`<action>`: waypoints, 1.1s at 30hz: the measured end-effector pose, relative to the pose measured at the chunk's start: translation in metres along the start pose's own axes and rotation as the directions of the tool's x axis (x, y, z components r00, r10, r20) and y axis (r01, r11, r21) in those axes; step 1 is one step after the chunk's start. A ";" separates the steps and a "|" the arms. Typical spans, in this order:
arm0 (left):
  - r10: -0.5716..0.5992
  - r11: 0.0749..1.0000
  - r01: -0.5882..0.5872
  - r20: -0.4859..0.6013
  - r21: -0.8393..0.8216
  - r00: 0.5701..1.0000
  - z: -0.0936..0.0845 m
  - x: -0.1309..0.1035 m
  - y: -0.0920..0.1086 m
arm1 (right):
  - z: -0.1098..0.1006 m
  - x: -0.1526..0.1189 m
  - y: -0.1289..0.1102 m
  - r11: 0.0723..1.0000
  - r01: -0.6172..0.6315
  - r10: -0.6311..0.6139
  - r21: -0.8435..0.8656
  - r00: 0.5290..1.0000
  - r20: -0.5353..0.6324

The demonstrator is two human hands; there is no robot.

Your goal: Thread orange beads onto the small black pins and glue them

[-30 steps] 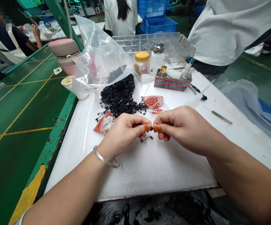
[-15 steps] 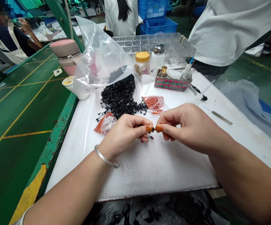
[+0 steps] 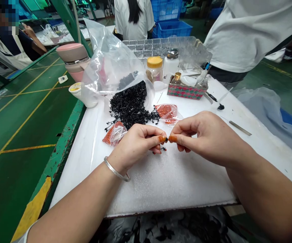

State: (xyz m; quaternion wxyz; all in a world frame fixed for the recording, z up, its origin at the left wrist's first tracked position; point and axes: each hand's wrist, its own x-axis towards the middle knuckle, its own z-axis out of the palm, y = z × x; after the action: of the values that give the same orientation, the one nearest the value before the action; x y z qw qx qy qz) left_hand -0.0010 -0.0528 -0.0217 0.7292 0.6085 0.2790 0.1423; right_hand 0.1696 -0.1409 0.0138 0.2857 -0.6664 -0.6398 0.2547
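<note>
Thumb and forefinger of my left hand (image 3: 146, 139) are closed on a small black piece (image 3: 166, 139), its kind too small to make out. My right hand (image 3: 195, 133) pinches at the same spot from the other side; whatever lies between its fingertips is hidden. A thin black piece with a reddish tip (image 3: 163, 149) shows just under my left fingers. Beyond my hands a heap of small black stemmed parts (image 3: 129, 104) spills from a clear plastic bag (image 3: 105, 57). Small bags of orange-red bits, one on the left (image 3: 113, 133) and one on the right (image 3: 166, 112), lie beside the heap.
Behind stand a yellow-lidded jar (image 3: 154, 67), a white bottle (image 3: 170, 64), a patterned box of small items (image 3: 186, 88) and a clear divided tray (image 3: 196, 47). A thin metal tool (image 3: 240, 128) lies at right. A pink container (image 3: 74, 59) stands left. Other people are nearby.
The whole view has shifted very slightly. Both hands keep their pinch at the small black piece, with hardly any visible movement.
</note>
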 end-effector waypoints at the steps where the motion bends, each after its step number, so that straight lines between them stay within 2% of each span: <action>1: -0.002 1.000 0.002 0.000 -0.026 1.000 0.000 0.000 0.000 | -0.001 0.000 0.000 1.000 0.005 -0.005 0.004 1.000 -0.012; 5: -0.014 0.988 0.015 0.005 -0.152 1.000 0.000 -0.001 0.000 | -0.003 -0.002 -0.001 0.994 0.099 -0.091 0.048 0.985 -0.144; 9: -0.030 0.958 0.029 -0.002 -0.285 1.000 0.000 -0.001 0.000 | 0.002 -0.004 -0.003 0.970 0.244 -0.228 0.011 0.923 -0.311; 14: -0.035 0.925 0.041 0.023 -0.378 0.999 0.000 -0.002 0.002 | 0.010 -0.004 -0.005 0.912 0.397 -0.407 -0.107 0.837 -0.366; 17: -0.039 0.919 0.048 0.031 -0.391 0.999 0.000 -0.002 0.002 | 0.012 -0.004 -0.004 0.893 0.430 -0.447 -0.133 0.816 -0.367; 24: -0.022 0.919 0.036 0.038 -0.392 0.999 0.001 -0.002 0.001 | 0.015 -0.005 -0.004 0.883 0.439 -0.469 -0.168 0.803 -0.369; 29: -0.026 0.925 0.037 0.034 -0.379 0.999 0.002 -0.002 0.002 | 0.013 -0.006 -0.007 0.916 0.367 -0.401 -0.163 0.851 -0.340; 33: -0.016 0.933 0.017 0.006 -0.360 1.000 0.002 -0.003 0.003 | 0.013 -0.007 -0.007 0.922 0.348 -0.386 -0.171 0.860 -0.334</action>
State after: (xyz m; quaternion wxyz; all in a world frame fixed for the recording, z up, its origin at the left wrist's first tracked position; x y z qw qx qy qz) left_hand -0.0018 -0.0558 -0.0180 0.8298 0.4625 0.2523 0.1841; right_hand 0.1555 -0.1470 0.0093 0.4062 -0.5815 -0.7040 0.0350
